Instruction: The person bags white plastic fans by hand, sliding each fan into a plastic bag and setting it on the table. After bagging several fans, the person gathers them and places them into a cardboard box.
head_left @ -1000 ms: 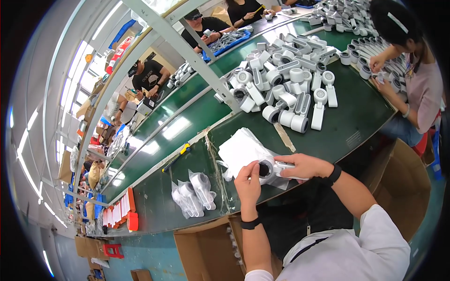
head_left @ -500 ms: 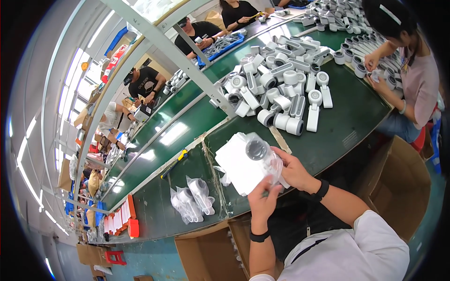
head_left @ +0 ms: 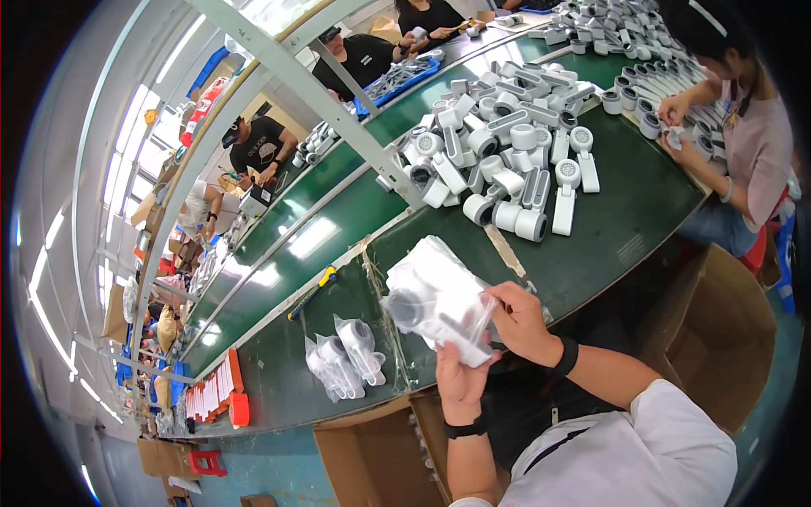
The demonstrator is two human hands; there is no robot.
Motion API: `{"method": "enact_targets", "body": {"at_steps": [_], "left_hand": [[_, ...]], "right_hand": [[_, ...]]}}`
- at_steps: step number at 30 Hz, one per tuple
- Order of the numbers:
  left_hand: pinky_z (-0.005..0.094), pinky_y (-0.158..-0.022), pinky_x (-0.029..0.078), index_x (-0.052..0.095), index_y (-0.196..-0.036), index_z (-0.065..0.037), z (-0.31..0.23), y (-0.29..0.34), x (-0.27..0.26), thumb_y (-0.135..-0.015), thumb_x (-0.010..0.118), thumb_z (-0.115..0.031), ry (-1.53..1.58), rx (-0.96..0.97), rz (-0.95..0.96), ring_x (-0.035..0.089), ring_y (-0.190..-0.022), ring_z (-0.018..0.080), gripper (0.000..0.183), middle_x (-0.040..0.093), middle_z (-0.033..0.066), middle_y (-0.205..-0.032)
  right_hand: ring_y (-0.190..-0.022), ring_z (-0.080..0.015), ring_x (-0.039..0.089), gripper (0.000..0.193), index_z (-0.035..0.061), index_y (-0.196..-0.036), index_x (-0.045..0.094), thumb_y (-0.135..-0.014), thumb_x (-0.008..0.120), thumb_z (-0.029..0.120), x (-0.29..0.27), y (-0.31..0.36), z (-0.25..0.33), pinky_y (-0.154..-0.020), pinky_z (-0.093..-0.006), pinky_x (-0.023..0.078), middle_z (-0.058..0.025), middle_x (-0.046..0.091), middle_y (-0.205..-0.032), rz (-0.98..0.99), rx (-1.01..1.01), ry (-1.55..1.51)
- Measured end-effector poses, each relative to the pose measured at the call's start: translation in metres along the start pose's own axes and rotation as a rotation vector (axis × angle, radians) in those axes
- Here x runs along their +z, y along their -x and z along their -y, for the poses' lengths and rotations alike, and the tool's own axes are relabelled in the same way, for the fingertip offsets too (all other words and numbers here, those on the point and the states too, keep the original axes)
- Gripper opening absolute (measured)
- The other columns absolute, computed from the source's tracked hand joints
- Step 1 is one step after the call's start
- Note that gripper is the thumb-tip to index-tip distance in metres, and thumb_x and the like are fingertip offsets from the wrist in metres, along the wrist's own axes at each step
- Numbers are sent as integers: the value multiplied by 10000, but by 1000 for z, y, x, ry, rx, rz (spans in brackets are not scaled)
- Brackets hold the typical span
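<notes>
While the left hand (head_left: 462, 376) supports the lower end of a clear plastic bag (head_left: 470, 309) with curled fingers and raised thumb, the right hand (head_left: 524, 321) pinches its right side in the head view. Inside lies a white round-headed handheld device (head_left: 411, 310), its head up-left of the fingertips, over a flat white stack of thin pieces (head_left: 431, 260). Green tabletop (head_left: 608, 253) stretches right of the right fingers to a curved edge; its near edge passes beneath the hands. Left of the left fingers, a narrow green strip leads to three bagged white devices (head_left: 346, 357). Beyond the fingertips, a large heap of white-and-grey devices (head_left: 515, 139) bounds the room ahead.
</notes>
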State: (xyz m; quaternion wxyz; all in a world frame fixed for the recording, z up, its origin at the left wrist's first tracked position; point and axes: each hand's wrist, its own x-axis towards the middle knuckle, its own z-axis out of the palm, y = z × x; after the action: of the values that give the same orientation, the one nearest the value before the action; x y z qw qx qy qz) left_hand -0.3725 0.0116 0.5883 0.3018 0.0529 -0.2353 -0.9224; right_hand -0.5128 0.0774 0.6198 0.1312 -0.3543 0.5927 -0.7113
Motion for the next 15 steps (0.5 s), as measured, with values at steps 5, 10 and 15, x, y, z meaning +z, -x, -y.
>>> {"method": "enact_targets", "body": {"at_steps": [5, 10, 15], "left_hand": [[507, -773, 548, 322, -1444, -181, -19, 16, 2, -981, 531, -190, -208, 197, -265, 510, -1203, 346, 508, 451, 110, -1407], [392, -711, 535, 419, -1375, -140, -82, 68, -16, -943, 608, -203, -531, 547, -580, 558, -1098, 268, 476, 545, 84, -1266], [278, -611, 490, 492, -1268, 32, -170, 107, -29, -920, 613, -148, -1051, 877, -1215, 609, -832, 195, 411, 623, 115, -1072]], "right_hand": [[-615, -169, 579, 112, -7, -940, 684, -874, 636, 70, -13, 22, -7, -561, -277, 448, -98, 633, -763, 113, -132, 106], [-631, -170, 609, 141, 10, -951, 685, -851, 653, 105, -62, -17, -12, -612, -299, 494, -107, 662, -818, 150, -300, 391], [-800, -334, 660, 434, 57, -1171, 582, -841, 662, 327, -148, -108, -60, -713, -444, 512, -136, 684, -918, -288, 55, 888]]}}
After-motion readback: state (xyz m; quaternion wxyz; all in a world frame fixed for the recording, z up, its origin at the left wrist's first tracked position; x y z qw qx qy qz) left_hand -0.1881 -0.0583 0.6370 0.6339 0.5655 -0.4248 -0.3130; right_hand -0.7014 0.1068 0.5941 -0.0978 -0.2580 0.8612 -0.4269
